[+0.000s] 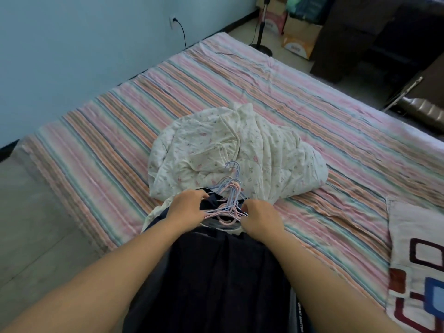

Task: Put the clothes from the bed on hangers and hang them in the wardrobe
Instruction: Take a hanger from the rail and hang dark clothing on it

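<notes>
hands [217, 212] grip hangers [229, 200] (fingertips hidden, blurred)

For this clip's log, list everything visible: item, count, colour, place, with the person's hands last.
Thin plastic hangers: tangled bundle, count unclear, pink and light blue, near bed edge between the hands.
White floral quilted cloth: one, crumpled mid-bed.
Dark navy garment: one, near edge under the hangers.
Striped pastel bedsheet: one, covering the bed.
Patterned pillow: one, white with red and blue squares, right edge.
Cardboard boxes: several, floor beyond bed.
Black fan stand: one, floor.
Left hand: grips hangers.
Right hand: grips hangers.
</notes>
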`<state>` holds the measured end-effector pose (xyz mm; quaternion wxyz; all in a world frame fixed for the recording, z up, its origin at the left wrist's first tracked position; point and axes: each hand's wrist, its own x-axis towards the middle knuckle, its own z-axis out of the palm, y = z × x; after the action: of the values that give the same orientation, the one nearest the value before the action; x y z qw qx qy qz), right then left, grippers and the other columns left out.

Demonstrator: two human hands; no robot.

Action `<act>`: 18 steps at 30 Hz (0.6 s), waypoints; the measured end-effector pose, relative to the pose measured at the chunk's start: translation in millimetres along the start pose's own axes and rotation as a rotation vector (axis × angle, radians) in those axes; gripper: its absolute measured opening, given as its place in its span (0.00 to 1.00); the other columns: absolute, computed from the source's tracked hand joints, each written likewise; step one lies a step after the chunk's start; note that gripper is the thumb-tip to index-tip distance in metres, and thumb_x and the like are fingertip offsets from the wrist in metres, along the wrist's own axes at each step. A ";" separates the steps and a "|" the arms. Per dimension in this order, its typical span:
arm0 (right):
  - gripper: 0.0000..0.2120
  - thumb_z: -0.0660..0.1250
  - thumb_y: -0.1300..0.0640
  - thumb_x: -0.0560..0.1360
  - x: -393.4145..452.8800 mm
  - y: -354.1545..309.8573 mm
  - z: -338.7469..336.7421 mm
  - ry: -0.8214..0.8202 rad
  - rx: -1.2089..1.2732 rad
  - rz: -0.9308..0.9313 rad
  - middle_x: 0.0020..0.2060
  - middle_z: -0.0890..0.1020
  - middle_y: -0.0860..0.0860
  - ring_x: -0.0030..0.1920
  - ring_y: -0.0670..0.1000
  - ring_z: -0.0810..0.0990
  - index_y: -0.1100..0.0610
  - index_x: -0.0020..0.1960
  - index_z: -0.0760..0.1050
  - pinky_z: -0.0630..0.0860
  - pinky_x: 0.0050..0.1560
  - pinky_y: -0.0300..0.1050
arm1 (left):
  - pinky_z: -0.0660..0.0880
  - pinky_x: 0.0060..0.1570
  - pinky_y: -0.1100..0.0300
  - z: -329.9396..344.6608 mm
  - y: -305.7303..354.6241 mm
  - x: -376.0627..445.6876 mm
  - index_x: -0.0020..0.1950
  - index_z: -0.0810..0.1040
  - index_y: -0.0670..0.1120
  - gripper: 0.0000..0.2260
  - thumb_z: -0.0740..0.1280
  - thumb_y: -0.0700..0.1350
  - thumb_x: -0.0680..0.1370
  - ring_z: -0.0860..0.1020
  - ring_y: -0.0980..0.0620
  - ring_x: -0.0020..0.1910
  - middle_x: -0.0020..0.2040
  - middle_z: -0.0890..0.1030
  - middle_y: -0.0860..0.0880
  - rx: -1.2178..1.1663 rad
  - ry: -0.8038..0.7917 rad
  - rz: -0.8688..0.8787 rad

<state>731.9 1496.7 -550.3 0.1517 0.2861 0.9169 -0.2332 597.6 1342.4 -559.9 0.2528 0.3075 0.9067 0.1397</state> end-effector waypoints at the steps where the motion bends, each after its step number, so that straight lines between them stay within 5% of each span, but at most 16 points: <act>1: 0.05 0.62 0.61 0.72 -8.6 -13.5 -8.8 0.000 -0.004 -0.022 0.44 0.79 0.54 0.45 0.59 0.77 0.56 0.47 0.73 0.74 0.40 0.48 | 0.74 0.55 0.56 -12.5 0.1 -11.4 0.66 0.76 0.52 0.22 0.70 0.41 0.73 0.76 0.47 0.61 0.63 0.79 0.49 0.017 -0.003 0.005; 11: 0.23 0.65 0.55 0.72 -127.8 -172.8 -70.1 -0.023 -0.164 -0.323 0.55 0.79 0.51 0.54 0.56 0.78 0.54 0.66 0.71 0.75 0.45 0.48 | 0.78 0.49 0.53 -154.7 -45.0 -181.5 0.64 0.74 0.51 0.24 0.73 0.43 0.70 0.78 0.47 0.56 0.59 0.79 0.51 0.162 0.069 -0.078; 18: 0.21 0.67 0.52 0.70 -231.6 -288.7 -84.3 -0.045 -0.305 -0.516 0.54 0.80 0.53 0.52 0.57 0.80 0.57 0.62 0.72 0.80 0.50 0.55 | 0.76 0.56 0.53 -227.6 -110.6 -334.7 0.68 0.71 0.50 0.30 0.77 0.51 0.69 0.77 0.47 0.60 0.64 0.76 0.48 0.209 0.127 -0.177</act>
<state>730.8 1225.0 -285.3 0.1488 0.0123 0.9802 -0.1297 648.5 1024.5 -290.8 0.1730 0.2417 0.9539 0.0411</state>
